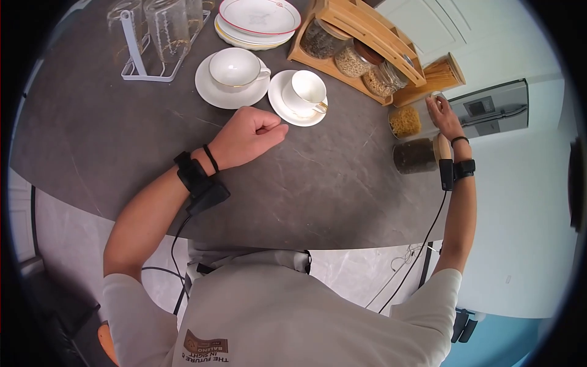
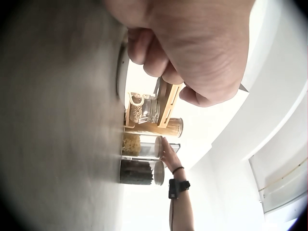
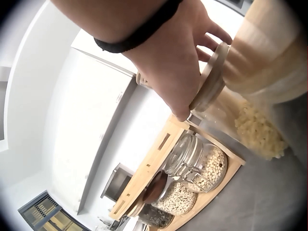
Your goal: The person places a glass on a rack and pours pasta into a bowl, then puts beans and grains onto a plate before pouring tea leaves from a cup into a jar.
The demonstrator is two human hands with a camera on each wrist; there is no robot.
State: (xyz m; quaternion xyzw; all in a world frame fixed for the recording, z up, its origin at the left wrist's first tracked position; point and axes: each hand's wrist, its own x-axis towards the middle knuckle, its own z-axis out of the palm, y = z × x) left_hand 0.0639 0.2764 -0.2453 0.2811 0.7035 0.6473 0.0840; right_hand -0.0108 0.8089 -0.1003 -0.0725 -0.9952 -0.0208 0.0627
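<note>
My right hand [image 1: 445,117] grips the lid [image 3: 210,82] of a clear jar of yellow pasta [image 1: 405,122] at the table's right side. In the right wrist view its thumb lies on one side of the lid and the fingers spread over the other. Next to this jar, nearer my body, is a jar with dark contents [image 1: 414,156] and a pale lid. My left hand [image 1: 247,137] is curled in a fist over the table, holding nothing. Just beyond it are a large white cup [image 1: 234,67] on its saucer [image 1: 211,95] and a smaller gold-handled cup [image 1: 307,87] on a saucer [image 1: 281,105].
A wooden rack [image 1: 367,33] with several jars of grains stands at the back right, beside a tall spaghetti jar [image 1: 437,72]. Stacked plates [image 1: 260,15] and a white wire holder [image 1: 137,52] with drinking glasses are at the back. Cables hang from both wrist cameras.
</note>
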